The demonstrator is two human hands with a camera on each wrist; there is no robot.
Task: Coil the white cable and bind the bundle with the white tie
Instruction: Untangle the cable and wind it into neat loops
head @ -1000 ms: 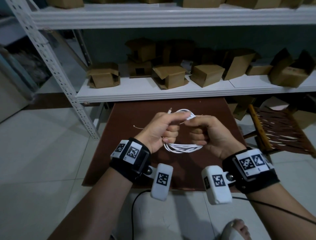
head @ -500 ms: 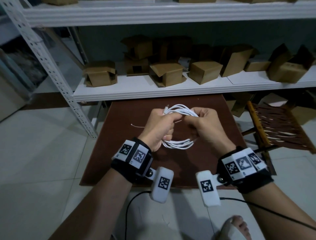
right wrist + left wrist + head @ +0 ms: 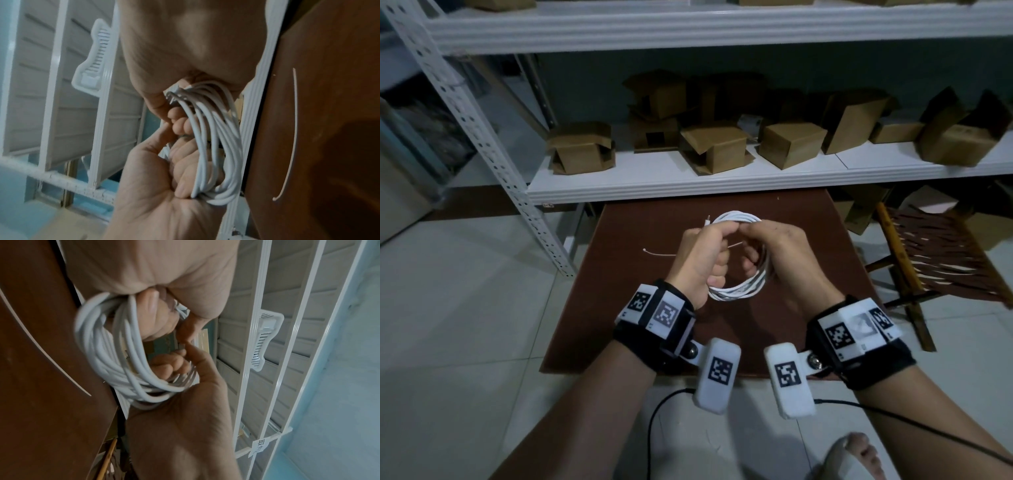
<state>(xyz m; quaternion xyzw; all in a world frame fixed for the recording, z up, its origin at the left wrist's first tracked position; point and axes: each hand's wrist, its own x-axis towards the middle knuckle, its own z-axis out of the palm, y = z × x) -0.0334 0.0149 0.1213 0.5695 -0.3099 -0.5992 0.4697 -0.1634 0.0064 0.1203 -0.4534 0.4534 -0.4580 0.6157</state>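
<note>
Several loops of the white cable (image 3: 736,291) form a ring held above the brown table (image 3: 808,240). My left hand (image 3: 702,260) grips the ring's left side with curled fingers, and one plug end sticks out above it. On the ring's right side, my right hand (image 3: 780,253) has its fingers curled through the loops. The left wrist view shows the coil (image 3: 115,353) between the left palm (image 3: 164,272) and the right hand (image 3: 180,426). The thin white tie (image 3: 661,253) lies loose on the table behind my left hand, also seen as the tie (image 3: 294,129).
A white shelf (image 3: 722,178) with several cardboard boxes stands just beyond the table. Its slotted post (image 3: 493,154) slants at the left. A slatted wooden chair (image 3: 935,260) is at the right. A black wire (image 3: 654,428) and a foot (image 3: 852,455) are on the tiled floor.
The hands were pinched together at the top of a flattened bundle. They have since spread to opposite sides, opening the coil into a rounder ring. The tie stayed on the table.
</note>
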